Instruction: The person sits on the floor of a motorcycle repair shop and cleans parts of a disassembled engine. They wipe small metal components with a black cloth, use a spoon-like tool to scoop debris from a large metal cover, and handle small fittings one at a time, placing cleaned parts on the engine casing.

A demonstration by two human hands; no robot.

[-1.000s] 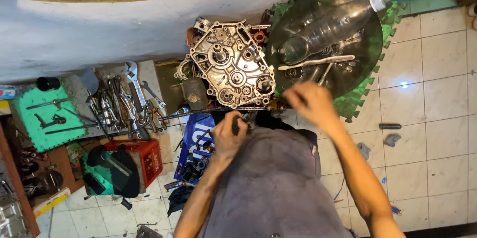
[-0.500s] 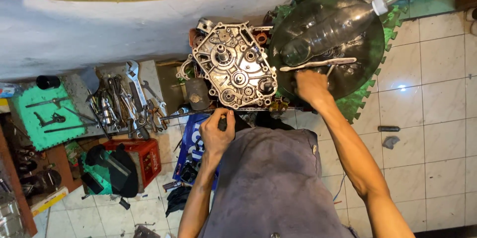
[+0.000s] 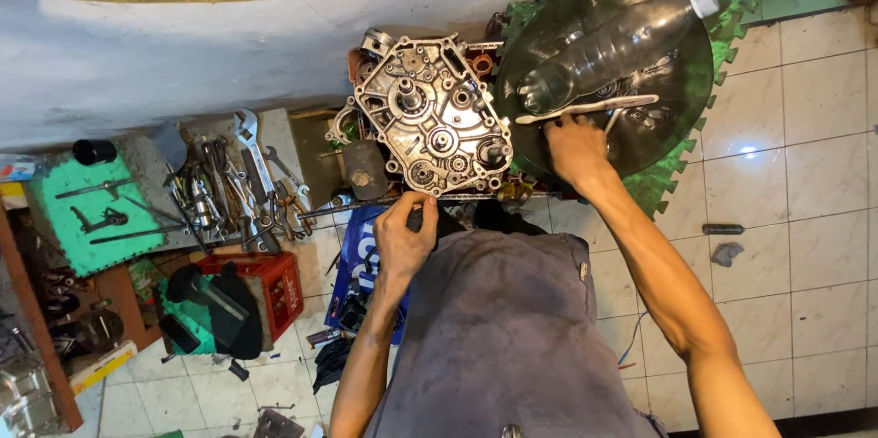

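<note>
A metal engine crankcase half (image 3: 433, 124) with gears and shafts lies on the floor in front of me. My left hand (image 3: 402, 237) is closed on a small dark tool at the case's near edge. My right hand (image 3: 574, 147) reaches into a round dark green basin (image 3: 681, 72) and touches a long pale brush-like tool (image 3: 585, 109) lying across it. A clear plastic bottle (image 3: 608, 49) with a white cap lies in the basin.
A pile of wrenches and spanners (image 3: 233, 182) lies on a board to the left. Beside it are a green mat with tools (image 3: 87, 209), a red crate (image 3: 270, 287), a blue box (image 3: 352, 260) and green foam tiles (image 3: 663, 177). Small parts (image 3: 722, 229) lie on the white tiles.
My right hand has moved from near my lap up into the green basin to the brush-like tool. My left hand has stayed near the case's edge.
</note>
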